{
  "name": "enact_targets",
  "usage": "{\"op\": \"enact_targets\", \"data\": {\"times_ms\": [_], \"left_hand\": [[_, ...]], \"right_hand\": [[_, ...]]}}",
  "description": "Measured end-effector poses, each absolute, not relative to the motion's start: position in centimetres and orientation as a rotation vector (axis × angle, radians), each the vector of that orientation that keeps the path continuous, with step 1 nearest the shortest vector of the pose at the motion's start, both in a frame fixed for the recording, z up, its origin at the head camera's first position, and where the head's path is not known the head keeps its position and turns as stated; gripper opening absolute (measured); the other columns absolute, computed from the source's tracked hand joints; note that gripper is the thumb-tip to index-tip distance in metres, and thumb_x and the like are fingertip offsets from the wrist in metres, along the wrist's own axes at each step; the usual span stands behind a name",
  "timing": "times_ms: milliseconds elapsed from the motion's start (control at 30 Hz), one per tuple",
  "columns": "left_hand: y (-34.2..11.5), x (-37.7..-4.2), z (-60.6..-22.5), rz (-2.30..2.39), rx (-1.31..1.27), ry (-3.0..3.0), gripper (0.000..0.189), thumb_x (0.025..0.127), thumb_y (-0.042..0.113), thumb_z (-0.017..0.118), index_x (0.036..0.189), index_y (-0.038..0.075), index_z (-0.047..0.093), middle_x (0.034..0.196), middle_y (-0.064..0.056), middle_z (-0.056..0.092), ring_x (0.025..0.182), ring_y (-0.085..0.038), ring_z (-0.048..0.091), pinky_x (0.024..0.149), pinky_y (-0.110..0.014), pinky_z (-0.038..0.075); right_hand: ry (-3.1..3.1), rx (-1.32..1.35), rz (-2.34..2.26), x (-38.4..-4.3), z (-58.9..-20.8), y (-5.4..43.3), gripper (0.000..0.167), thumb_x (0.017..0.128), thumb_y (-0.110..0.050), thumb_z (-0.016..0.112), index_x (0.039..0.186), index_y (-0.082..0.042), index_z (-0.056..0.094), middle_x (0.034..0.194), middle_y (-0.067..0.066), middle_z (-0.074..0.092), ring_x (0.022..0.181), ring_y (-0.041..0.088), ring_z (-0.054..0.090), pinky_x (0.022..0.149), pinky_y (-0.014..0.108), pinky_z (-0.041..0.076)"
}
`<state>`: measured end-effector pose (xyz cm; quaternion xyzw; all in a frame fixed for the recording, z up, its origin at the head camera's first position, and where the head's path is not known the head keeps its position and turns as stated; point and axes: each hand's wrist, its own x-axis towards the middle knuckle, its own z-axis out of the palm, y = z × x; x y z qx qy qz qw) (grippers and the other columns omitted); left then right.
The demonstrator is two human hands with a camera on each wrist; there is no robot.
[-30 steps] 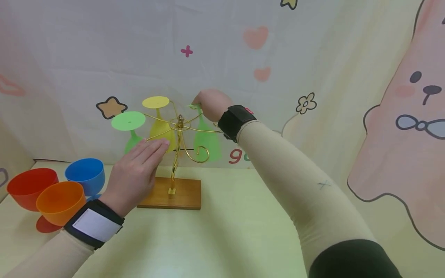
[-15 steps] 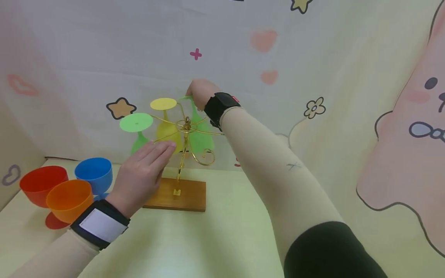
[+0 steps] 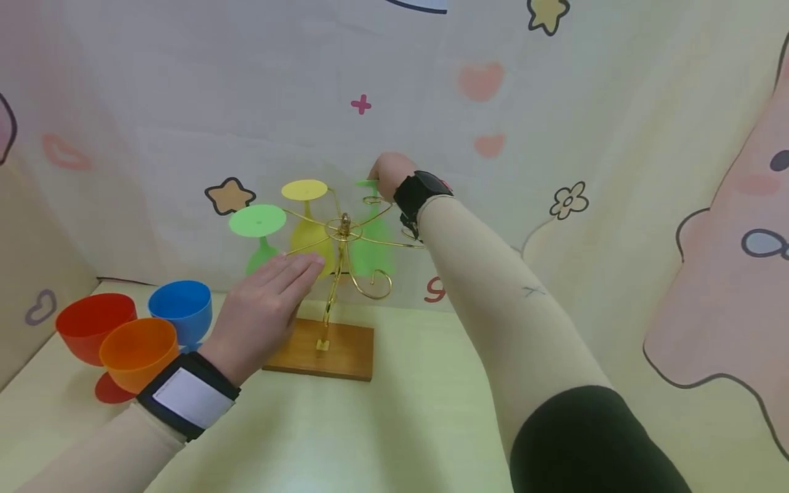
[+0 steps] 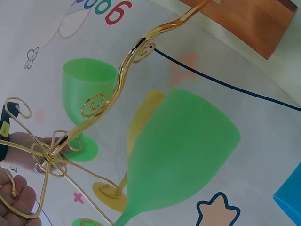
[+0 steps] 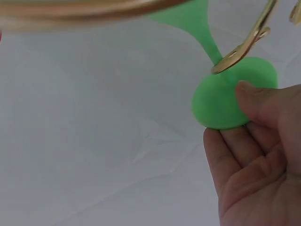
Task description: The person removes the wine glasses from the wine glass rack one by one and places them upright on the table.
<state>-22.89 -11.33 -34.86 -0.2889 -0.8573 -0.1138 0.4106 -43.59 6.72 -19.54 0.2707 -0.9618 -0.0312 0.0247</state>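
Note:
A gold wire rack (image 3: pixel 345 229) stands on a wooden base (image 3: pixel 345 349), its arms spreading from a central post. At the back, my right hand (image 3: pixel 394 174) pinches the foot of an upside-down green goblet (image 3: pixel 372 253) between thumb and fingers. In the right wrist view, the goblet's stem passes beside a gold loop (image 5: pixel 235 59); whether it sits inside cannot be told. My left hand (image 3: pixel 261 308) grips a curled arm end, seen against its fingers (image 4: pixel 19 202) in the left wrist view. A yellow goblet (image 3: pixel 308 236) and another green goblet (image 3: pixel 259 222) hang upside down on the left.
Red (image 3: pixel 92 329), orange (image 3: pixel 138 352) and blue (image 3: pixel 181 311) goblets stand upright at the table's left, close to my left wrist. A patterned cloth (image 3: pixel 246 82) hangs right behind the rack. The pale table surface (image 3: pixel 320 438) extends in front.
My right hand first rose and shifted left with the green goblet, then moved back right. The left hand keeps its place at the rack. The head view has turned slightly left.

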Motion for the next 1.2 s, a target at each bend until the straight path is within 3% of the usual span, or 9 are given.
{"op": "enact_targets", "data": {"times_ms": [267,700,1200], "left_hand": [[-11.4,-23.0,-35.2,-0.303,-0.693,-2.111,0.057,0.084,-0.009,0.066,0.138,0.003,0.052,0.133,-0.014,0.058,0.123,-0.030,0.053,0.107,-0.041,0.037],[-12.7,-22.9,-35.6,-0.278,-0.639,-2.115,0.062,0.081,-0.010,0.069,0.139,0.002,0.051,0.134,-0.016,0.056,0.122,-0.031,0.054,0.105,-0.043,0.039],[-11.7,-22.8,-35.2,-0.251,-0.611,-2.123,0.066,0.078,-0.009,0.072,0.139,0.001,0.050,0.136,-0.016,0.055,0.124,-0.032,0.053,0.105,-0.044,0.038]], "right_hand": [[-2.962,0.741,-0.033,-43.0,-20.0,9.9,0.037,0.096,0.008,0.045,0.123,-0.005,0.067,0.125,0.012,0.064,0.121,0.028,0.055,0.102,0.035,0.043],[-2.802,0.742,-0.031,-41.2,-22.9,14.1,0.034,0.095,0.007,0.046,0.117,-0.003,0.070,0.119,0.013,0.067,0.115,0.028,0.058,0.100,0.037,0.044],[-2.932,0.578,0.146,-39.0,-29.6,17.8,0.034,0.096,0.002,0.050,0.124,-0.006,0.066,0.120,0.011,0.066,0.113,0.028,0.060,0.097,0.036,0.047]]}}
